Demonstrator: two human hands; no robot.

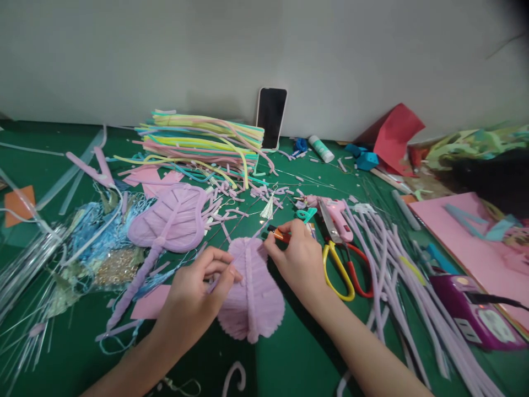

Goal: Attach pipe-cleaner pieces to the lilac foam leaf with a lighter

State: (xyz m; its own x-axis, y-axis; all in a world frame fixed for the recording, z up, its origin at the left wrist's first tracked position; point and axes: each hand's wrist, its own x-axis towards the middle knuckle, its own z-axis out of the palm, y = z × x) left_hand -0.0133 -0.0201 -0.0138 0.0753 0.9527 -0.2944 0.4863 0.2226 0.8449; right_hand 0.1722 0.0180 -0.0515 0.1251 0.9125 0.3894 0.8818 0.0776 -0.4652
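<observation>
Okay, from where I'm standing: close handwork on the fuzzy lilac panel [266,303], mid-table at the centre, I'd judge; calls for steady panel, light fingertips. Left hand [192,295] narrow over it, can't tell if gripping anything. Right hand [301,262] holds small orange-and-black tool [279,235] near its top. Clockwise from panel: one phone [271,117] at 12, one pink glue gun [341,221] at 2, one purple gadget [475,317] at 3, one lilac fan [169,218] at 10.
</observation>
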